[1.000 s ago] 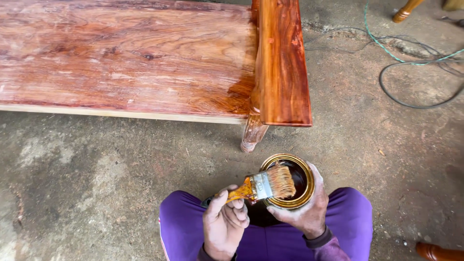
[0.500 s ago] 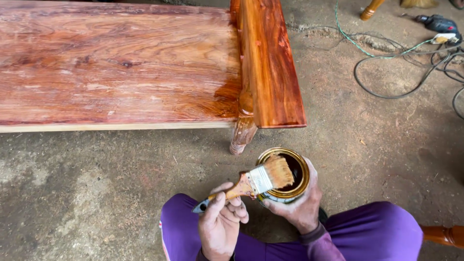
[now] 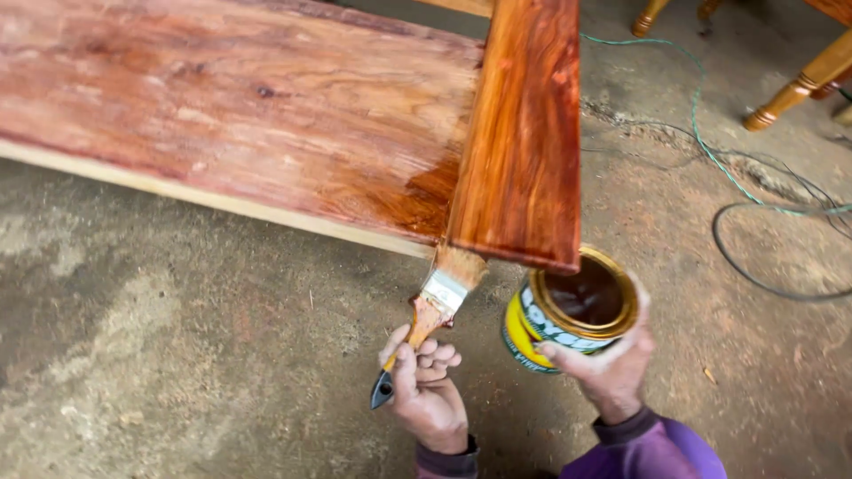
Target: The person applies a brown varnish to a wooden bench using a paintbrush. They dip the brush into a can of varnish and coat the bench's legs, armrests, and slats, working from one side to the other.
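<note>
- The left hand (image 3: pixel 430 399) grips a paintbrush (image 3: pixel 435 310), its stained bristles touching the glossy reddish board's (image 3: pixel 524 133) near end.
- The right hand (image 3: pixel 608 368) holds an open yellow can (image 3: pixel 568 310) of dark varnish, just right.

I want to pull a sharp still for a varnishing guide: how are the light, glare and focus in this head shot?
Head view: soft, even daylight, no hard shadows; wet sheen but no blown glare on the wooden bench; brush in the left hand and the can in the right hand are fairly sharp; the frame is tilted.
</note>
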